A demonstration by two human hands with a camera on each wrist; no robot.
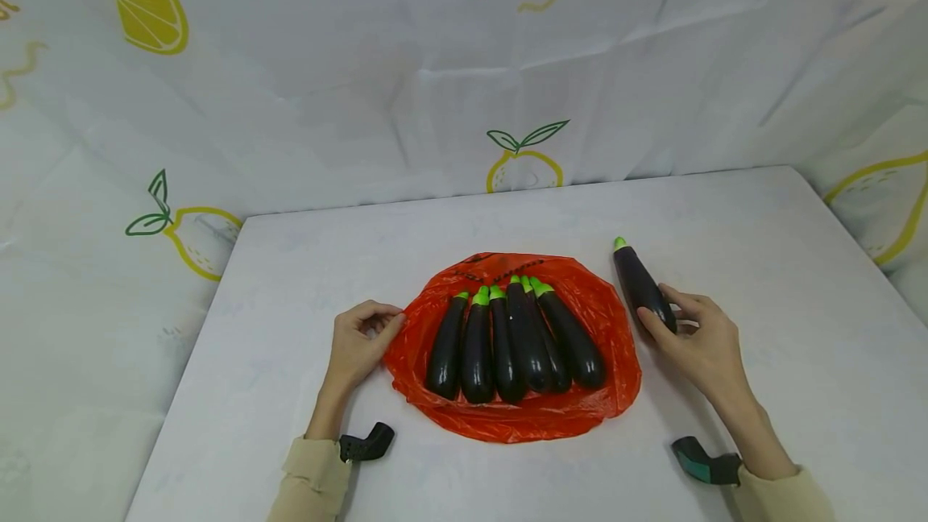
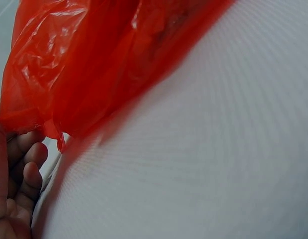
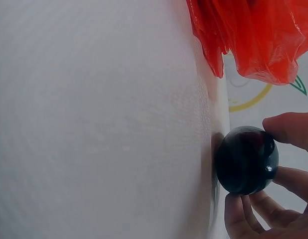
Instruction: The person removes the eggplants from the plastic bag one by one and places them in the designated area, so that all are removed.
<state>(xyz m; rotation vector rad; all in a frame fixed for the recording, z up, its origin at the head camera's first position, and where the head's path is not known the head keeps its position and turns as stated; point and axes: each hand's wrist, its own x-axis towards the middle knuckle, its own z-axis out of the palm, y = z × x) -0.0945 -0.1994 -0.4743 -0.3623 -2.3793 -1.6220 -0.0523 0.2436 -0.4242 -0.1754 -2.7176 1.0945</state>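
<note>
My right hand (image 1: 703,347) grips the thick end of an eggplant (image 1: 638,282) to the right of a red plastic bag (image 1: 507,424). In the right wrist view, the thumb (image 3: 292,128) and fingers lie around the rounded dark end of this eggplant (image 3: 246,160), low over the white surface. Several more eggplants (image 1: 476,357) lie side by side in the opened bag, green stem ends pointing away from me. At the bag's left edge, my left hand (image 1: 355,345) pinches the plastic between thumb and fingers. The left wrist view shows the red bag (image 2: 79,64) hanging over those fingers.
A white table (image 1: 312,264) carries the bag. Behind it hangs a white cloth (image 1: 326,103) printed with lemons. Dark wrist-worn devices stick out at the left wrist (image 1: 367,442) and the right wrist (image 1: 703,464).
</note>
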